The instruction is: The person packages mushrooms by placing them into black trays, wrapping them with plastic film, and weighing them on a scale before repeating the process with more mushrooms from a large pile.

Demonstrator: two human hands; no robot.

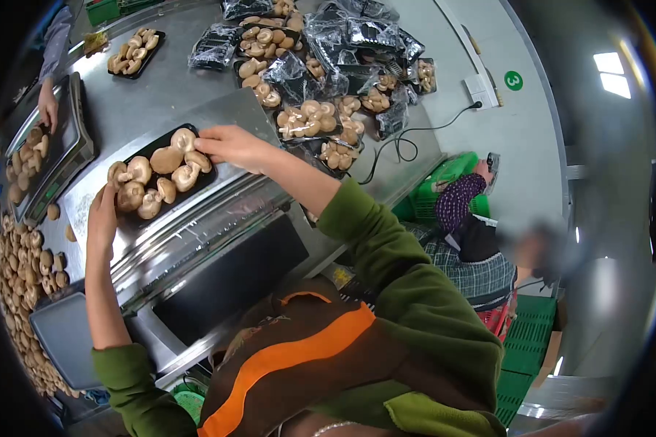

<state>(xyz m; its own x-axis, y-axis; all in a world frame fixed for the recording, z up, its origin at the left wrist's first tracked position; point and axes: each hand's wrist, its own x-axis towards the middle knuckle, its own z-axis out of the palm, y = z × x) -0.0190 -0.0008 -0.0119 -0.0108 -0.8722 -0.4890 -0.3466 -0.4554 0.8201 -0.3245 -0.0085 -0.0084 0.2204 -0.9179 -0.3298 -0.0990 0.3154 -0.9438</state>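
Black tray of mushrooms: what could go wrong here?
1. The brown mushrooms are heaped above the rim of the black plastic tray, so one might roll off onto the shiny metal surface.
2. The right hand touches the top mushrooms at one end and the left hand is at the other, so a nudge could slide or tip the tray.

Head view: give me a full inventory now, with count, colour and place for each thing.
tray: one, black, centre, on steel machine
mushrooms: about ten, brown, in tray
second tray: one, black, mushroom-filled, top left
packs: many, film-wrapped, top centre
loose mushrooms: heap, brown, left edge
scale: one, grey, left; another person's hand on it
crates: several, green, right
person: one, checked clothes, right
left hand: one, bare, at tray's left end
right hand: one, bare, on tray's mushrooms
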